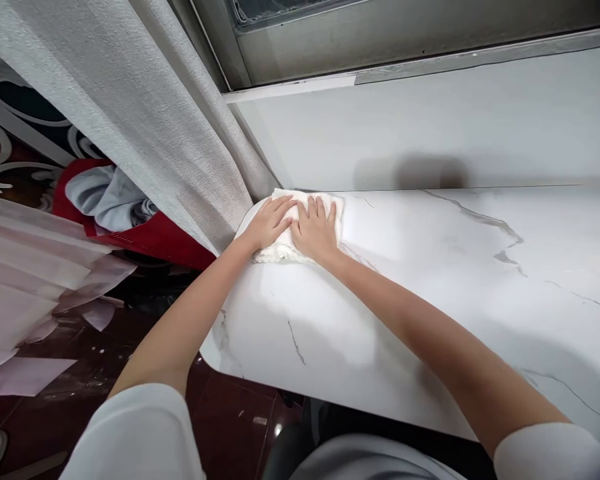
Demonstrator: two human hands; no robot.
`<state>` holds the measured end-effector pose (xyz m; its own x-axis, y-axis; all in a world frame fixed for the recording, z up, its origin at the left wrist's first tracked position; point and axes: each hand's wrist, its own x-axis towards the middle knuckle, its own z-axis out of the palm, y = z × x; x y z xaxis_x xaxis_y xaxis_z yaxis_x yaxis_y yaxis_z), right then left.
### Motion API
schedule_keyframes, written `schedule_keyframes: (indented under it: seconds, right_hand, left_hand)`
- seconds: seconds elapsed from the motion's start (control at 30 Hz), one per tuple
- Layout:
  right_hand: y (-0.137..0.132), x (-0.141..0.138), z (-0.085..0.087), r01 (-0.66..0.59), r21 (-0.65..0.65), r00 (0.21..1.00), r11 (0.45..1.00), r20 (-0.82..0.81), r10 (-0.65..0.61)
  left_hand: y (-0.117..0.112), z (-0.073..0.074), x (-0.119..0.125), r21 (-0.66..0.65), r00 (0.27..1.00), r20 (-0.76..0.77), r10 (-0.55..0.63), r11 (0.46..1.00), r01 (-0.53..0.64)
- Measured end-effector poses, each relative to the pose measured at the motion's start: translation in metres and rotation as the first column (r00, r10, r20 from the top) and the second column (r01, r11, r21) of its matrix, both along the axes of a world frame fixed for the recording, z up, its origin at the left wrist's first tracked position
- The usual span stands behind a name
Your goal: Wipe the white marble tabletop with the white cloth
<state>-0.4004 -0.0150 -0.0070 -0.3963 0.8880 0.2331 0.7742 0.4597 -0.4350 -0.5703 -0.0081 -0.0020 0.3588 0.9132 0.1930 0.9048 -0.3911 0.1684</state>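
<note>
Both hands are flat on a white cloth (285, 248) at the far left corner of a white marble-look counter (430, 293), right where it meets the wall. The left hand (269, 223) lies palm down on the left part of the cloth, fingers stretched out and slightly spread, pointing toward the wall. The right hand (316, 232) sits just beside it on the cloth's right part, also open and flat, fingers forward; the two hands touch or nearly touch at the thumbs. Neither hand is gripping anything, they're just pressing on the cloth, which sticks out a bit below the palms and past the fingertips. A grey curtain (155, 127) hangs just left of the cloth, its edge dropping down by the counter's rounded corner. Above the wall there's a window frame (380, 40). Off to the left, well apart, something red (165, 237) lies on the dark floor.
</note>
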Motion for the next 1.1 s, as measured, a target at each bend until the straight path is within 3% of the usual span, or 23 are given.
schedule_keyframes:
  seconds: [0.2, 0.4, 0.6, 0.77, 0.9, 1.1]
  right_hand:
    - [-0.079, 0.022, 0.012, -0.114, -0.175, 0.993, 0.978, -0.048, 0.107]
    - [-0.157, 0.042, 0.02, -0.281, -0.329, 0.958, 0.902, -0.146, 0.245]
    - [-0.203, 0.041, 0.029, -0.375, -0.445, 0.926, 0.813, -0.214, 0.31]
    - [-0.21, 0.008, 0.03, -0.404, -0.487, 0.915, 0.774, -0.236, 0.328]
    - [-0.193, -0.015, 0.028, -0.361, -0.434, 0.932, 0.825, -0.21, 0.297]
    - [-0.133, -0.04, 0.024, -0.184, -0.37, 0.981, 0.911, -0.128, 0.146]
  left_hand:
    - [-0.084, 0.002, 0.01, 0.01, 0.999, 0.026, -0.034, 0.999, 0.034]
    - [-0.168, 0.012, 0.021, -0.033, 0.997, 0.034, -0.07, 0.997, 0.072]
    - [-0.217, 0.013, 0.007, -0.08, 0.995, 0.063, -0.08, 0.993, 0.085]
    - [-0.219, 0.011, -0.031, -0.094, 0.992, 0.063, -0.112, 0.989, 0.118]
    - [-0.2, 0.01, -0.051, -0.088, 0.992, 0.05, -0.119, 0.989, 0.123]
    - [-0.148, 0.007, -0.059, -0.1, 0.999, 0.011, -0.049, 0.994, 0.05]
